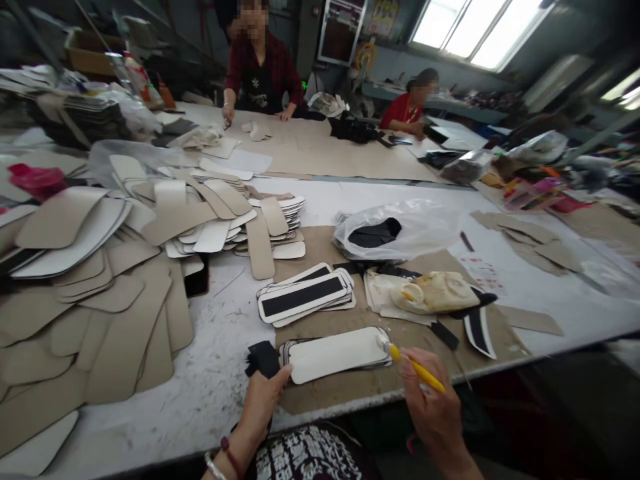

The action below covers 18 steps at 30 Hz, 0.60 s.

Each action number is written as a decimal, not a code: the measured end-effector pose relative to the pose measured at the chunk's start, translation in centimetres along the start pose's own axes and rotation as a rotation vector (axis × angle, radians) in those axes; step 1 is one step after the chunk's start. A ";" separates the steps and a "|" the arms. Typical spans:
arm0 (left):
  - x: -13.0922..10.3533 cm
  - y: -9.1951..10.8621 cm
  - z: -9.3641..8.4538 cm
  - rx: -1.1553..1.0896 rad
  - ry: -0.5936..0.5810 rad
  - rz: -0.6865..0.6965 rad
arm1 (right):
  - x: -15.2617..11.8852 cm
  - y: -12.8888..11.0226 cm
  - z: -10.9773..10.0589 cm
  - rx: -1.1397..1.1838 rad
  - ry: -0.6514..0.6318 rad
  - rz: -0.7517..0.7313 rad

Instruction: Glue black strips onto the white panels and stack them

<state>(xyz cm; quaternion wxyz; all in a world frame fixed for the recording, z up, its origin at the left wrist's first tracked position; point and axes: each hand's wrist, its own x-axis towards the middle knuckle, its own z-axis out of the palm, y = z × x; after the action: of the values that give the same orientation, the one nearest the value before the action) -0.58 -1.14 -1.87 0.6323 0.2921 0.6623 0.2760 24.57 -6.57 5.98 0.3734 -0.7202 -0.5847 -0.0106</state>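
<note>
White oblong piece lies on top of a small stack on the brown sheet, right between my two hands, its long axis running left to right and tilting slightly up toward the brush end.

At its left end, my left hand has its fingers pressed against the rounded edge, pinning it rather than gripping it; nothing is held inside that hand. Just beyond the fingers sits a black scrap.

At the piece's right end, my right hand is closed around a yellow-handled brush, whose pale tip touches the piece's right edge. The brush handle slants down and right, back into my palm.

Both hands are about equally close, one at each end, so the piece stretches across the gap from hold to brush.

Just beyond the piece, farther from me, is a fanned stack of black-striped pieces; past the brush hand lies a glue-smeared rag.
</note>
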 end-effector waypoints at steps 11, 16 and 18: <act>-5.3 4.9 -1.9 -0.176 -0.278 0.014 | 1.1 -8.4 5.6 0.454 -0.603 0.175; -7.1 6.8 -1.5 -0.107 -0.425 0.037 | 1.1 -11.1 7.1 0.708 -0.840 0.439; -7.1 6.8 -1.6 -0.091 -0.464 0.013 | 1.1 -11.0 7.1 0.707 -0.795 0.445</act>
<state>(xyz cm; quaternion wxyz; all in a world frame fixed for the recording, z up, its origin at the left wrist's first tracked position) -1.73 -1.74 7.97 0.7783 0.3231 0.4844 0.2349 12.58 -1.38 7.14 0.3360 -0.6060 -0.4826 0.5358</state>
